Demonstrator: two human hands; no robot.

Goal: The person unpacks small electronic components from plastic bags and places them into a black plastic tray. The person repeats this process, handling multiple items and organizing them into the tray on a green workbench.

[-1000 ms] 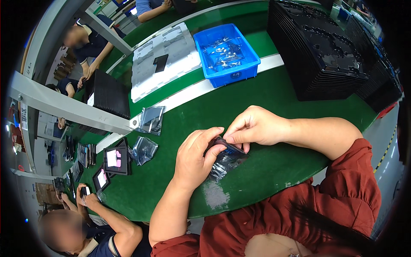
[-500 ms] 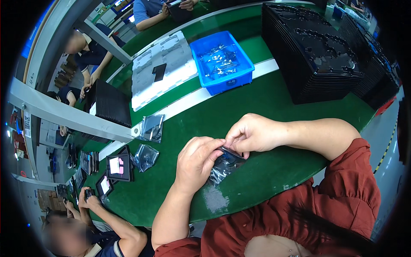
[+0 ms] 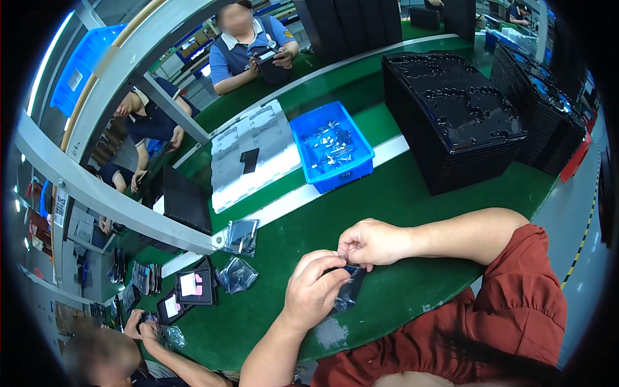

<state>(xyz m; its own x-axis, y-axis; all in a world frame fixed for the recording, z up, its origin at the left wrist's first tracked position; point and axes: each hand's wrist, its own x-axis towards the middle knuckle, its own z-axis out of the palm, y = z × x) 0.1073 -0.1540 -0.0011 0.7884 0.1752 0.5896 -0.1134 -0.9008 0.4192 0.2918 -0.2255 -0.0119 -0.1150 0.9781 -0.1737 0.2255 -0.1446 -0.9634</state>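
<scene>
Close to the table's front edge, a dark flat piece in a clear plastic bag hangs between my hands. My left hand is closed on it, thumb and fingers pinching its upper left side. Against those fingertips, my right hand is closed in a pinch at the bag's top edge. My fingers hide exactly what the right one grips there. Left of my hands, bagged dark pieces lie on the green table.
A blue bin of small bagged parts stands ahead, beside a grey-white tray sheet. Tall stacks of black trays rise at the right. A metal post crosses the left side. Co-workers handle pieces at the far side and left.
The view has tilted up, so the table and bin sit lower in the picture. My hands stay together at the bag. The co-worker across the table now shows more fully.
</scene>
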